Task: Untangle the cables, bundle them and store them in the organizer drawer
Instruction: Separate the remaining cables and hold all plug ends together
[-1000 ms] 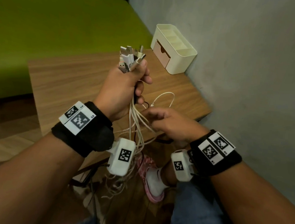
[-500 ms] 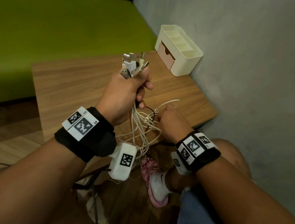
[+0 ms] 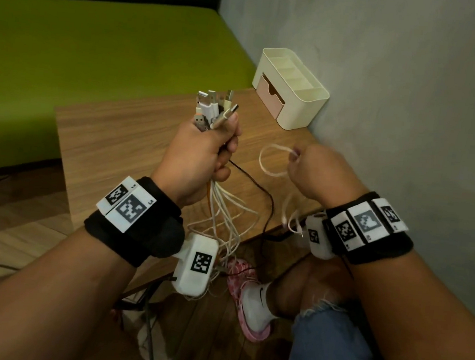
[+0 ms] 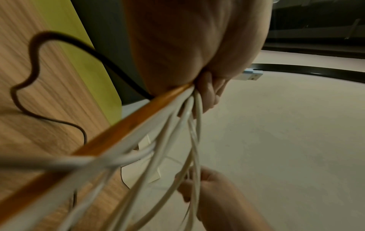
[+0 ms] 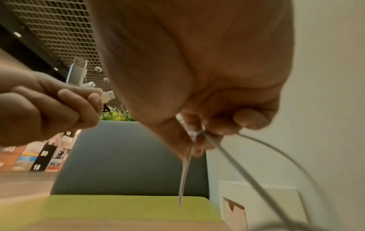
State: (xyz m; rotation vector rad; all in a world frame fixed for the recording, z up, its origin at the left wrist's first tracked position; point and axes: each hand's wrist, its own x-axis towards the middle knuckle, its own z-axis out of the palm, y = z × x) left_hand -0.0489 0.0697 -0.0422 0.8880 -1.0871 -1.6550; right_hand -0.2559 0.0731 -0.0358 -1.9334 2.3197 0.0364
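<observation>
We find the main risk in the white loop [image 3: 272, 161]: it runs back into the strands hanging below the left hand [image 3: 200, 159], and those strands cross one another and a black cable [image 3: 258, 187] on the way down. In our judgement a hard pull from the right hand [image 3: 317, 172] could tighten a knot rather than free the cable, or drag a plug out of the left fist. A second risk is the loose ends trailing past the counter [image 3: 113, 140] edge toward the shoe [image 3: 249, 295] at 6 o'clock; they could snag there.

Left hand: fingers fully curled in a fist around the cables [image 3: 227, 216], with the plugs [image 3: 213, 109] standing up out of the top toward 12 o'clock. The left wrist view shows an orange cable [image 4: 126, 125] and several white ones leaving the bottom of the fist.

Right hand: fingers curled, the thumb and fingertips [image 5: 250, 118] pinching a single white cable, whose loop stands out toward 9 o'clock, apart from the left hand.

The organizer [image 3: 292, 98] sits on the counter against the wall, at 1 o'clock from the left hand and well apart from both. Its pink drawer [image 3: 269, 98] appears closed; no cable is in it yet.
</observation>
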